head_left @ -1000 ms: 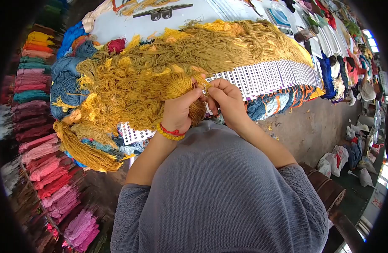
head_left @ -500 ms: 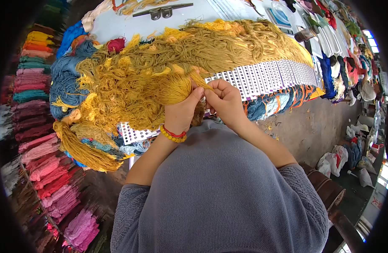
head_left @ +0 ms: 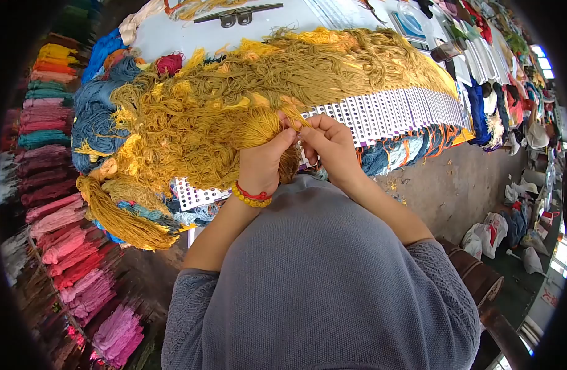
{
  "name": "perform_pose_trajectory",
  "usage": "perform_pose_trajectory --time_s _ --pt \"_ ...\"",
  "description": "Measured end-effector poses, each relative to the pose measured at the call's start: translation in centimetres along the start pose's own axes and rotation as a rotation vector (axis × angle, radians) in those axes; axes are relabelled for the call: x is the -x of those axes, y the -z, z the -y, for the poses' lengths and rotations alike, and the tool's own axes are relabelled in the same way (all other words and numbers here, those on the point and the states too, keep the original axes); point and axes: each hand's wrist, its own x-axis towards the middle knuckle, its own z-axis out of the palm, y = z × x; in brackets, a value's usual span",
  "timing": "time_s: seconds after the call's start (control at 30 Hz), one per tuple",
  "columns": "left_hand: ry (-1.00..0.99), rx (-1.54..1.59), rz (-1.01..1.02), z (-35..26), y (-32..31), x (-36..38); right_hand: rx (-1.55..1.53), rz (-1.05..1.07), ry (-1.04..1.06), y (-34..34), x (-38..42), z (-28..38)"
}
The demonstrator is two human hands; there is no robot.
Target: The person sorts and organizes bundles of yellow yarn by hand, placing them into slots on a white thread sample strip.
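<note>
A bundle of mustard-yellow thread (head_left: 259,128) is gripped in my left hand (head_left: 264,159), its fingers closed round it and the thumb pointing right. The thread fans out to the left over the pile. My right hand (head_left: 330,147) is closed in a pinch close beside the left thumb, with a few yellow strands (head_left: 294,115) stretched between the hands. Both hands are at the near edge of a large heap of olive and yellow thread (head_left: 191,129). Below the fingers hangs a brownish tuft (head_left: 288,165), partly hidden by my hands.
White cards with rows of holes (head_left: 388,114) lie overlapped along the table's near edge, with blue and orange threads hanging below. Blue yarn (head_left: 101,123) is heaped at the left. Pink and red skeins (head_left: 68,246) hang on a rack at far left. A black clip (head_left: 237,16) lies at the back.
The strands between my hands have become thinner, and the thread bundle lies flatter and more spread over my left hand. Both hands stay almost in the same place.
</note>
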Motion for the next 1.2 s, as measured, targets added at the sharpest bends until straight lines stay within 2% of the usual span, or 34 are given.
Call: perform_pose_trajectory --time_s 0.37,0.53,0.6,0.73,0.83,0.93,1.0,1.03,1.1,1.2 --pt "0.021 -0.024 -0.045 -0.1 -0.1 -0.1 0.047 0.008 -0.013 -0.2 0.0 0.0" --pt "0.01 -0.076 -0.054 0.1 -0.3 0.0 0.184 0.026 0.059 0.0 -0.2 -0.9" --pt "0.065 -0.044 -0.035 0.2 0.2 -0.2 0.174 0.036 0.036 0.0 -0.1 -0.8" --pt "0.043 -0.034 -0.05 0.6 0.6 -0.5 0.06 0.047 -0.012 0.1 -0.1 -0.4" --pt "0.044 -0.031 -0.059 -0.2 0.3 -0.3 0.05 0.022 0.047 0.2 -0.3 -0.5" --pt "0.128 0.016 0.029 -0.9 0.8 -0.5 0.079 -0.006 0.052 0.7 -0.6 -0.7" --pt "0.286 0.394 0.069 -0.9 1.2 -0.9 -0.044 0.022 -0.008 0.9 -0.8 -0.3" --pt "0.287 0.394 0.069 -1.0 1.3 -1.0 -0.166 0.05 -0.067 1.0 -0.8 -0.1" --pt "0.305 0.303 0.201 -1.3 1.5 -1.2 -0.202 0.094 -0.076 1.2 -0.9 0.2" --pt "0.324 0.215 0.265 -1.1 2.1 -1.4 -0.195 0.151 -0.072 1.5 -1.0 0.2"
